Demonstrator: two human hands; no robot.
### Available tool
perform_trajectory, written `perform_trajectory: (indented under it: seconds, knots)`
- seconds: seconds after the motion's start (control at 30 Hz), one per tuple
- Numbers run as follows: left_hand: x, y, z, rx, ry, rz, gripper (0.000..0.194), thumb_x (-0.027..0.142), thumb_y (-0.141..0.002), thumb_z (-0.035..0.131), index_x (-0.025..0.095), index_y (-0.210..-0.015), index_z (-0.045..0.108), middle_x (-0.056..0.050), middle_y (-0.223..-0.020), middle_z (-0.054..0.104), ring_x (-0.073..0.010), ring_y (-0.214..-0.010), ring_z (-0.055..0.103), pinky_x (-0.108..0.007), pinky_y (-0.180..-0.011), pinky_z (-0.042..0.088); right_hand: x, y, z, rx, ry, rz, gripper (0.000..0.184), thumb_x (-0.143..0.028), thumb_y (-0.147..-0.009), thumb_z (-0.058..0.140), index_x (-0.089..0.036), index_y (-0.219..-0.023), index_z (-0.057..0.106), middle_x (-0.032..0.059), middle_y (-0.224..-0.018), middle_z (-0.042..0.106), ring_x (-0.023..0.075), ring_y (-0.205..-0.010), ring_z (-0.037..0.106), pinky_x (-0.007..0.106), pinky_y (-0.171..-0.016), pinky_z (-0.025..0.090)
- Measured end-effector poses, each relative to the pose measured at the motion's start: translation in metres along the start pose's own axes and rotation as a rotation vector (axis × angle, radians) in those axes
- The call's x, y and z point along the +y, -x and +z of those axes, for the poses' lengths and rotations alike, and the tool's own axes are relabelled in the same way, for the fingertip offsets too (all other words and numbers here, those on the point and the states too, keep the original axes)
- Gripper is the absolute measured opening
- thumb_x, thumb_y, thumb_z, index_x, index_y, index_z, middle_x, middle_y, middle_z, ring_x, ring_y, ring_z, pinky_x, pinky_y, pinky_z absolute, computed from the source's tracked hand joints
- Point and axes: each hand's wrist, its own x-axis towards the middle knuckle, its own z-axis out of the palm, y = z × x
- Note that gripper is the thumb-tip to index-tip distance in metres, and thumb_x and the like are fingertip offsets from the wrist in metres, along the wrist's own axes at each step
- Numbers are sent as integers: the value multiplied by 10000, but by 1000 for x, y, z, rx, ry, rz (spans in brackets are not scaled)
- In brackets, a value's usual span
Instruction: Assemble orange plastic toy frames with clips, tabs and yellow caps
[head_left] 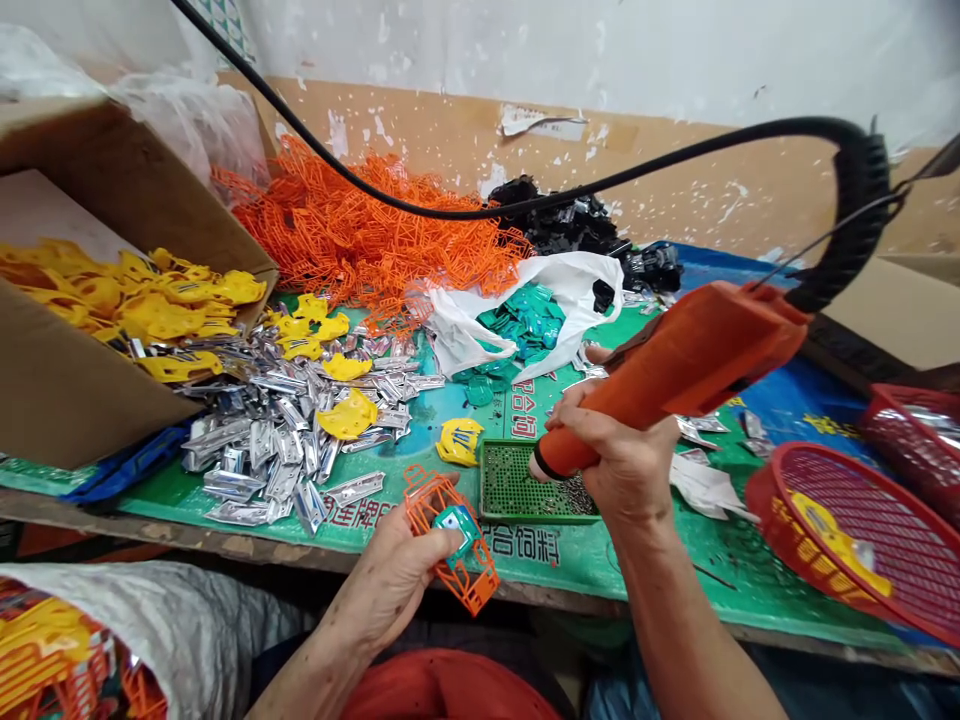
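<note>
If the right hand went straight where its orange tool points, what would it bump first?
Probably the green tray: the orange tool in the right hand points at it, though whether they touch is unclear.

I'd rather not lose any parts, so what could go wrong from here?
The left hand has its thumb on the green piece over the orange frame; a looser grip might let it slip.

The right hand holds the orange tool with its tip at the green tray; a knock could scatter the small metal bits.

The black cable loops past the orange pile and might snag.
</note>
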Motion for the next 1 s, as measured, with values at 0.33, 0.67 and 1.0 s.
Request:
perform_trajectory:
  seconds: [0.33, 0.67, 1.0]
  knots:
    - [3, 2, 4, 5, -32, -3, 529, 131, -638, 745, 201, -1145, 612, -21, -918, 637, -162, -736, 618, -294, -634, 554, 14, 2, 10, 2, 112, -46, 165, -225, -642, 709, -204, -774, 612, -28, -669, 607, 160, -620, 589, 377, -645, 522]
    - [2, 6, 6, 18, -14, 22, 514, 137, -641, 732, 214, -1140, 633, -12, -911, 643, -153, -742, 609, -279, -632, 542, 13, 3, 11, -5, 110, -66, 146, -218, -650, 693, -210, -757, 594, -30, -653, 597, 158, -627, 589, 387, -646, 542]
    - [3, 4, 4, 13, -32, -12, 543, 150, -630, 761, 198, -1151, 615, -13, -906, 638, -161, -749, 609, -284, -626, 543, 19, 3, 11, 1, 110, -39, 214, -234, -629, 727, -219, -809, 611, -21, -672, 615, 179, -677, 611, 386, -627, 552]
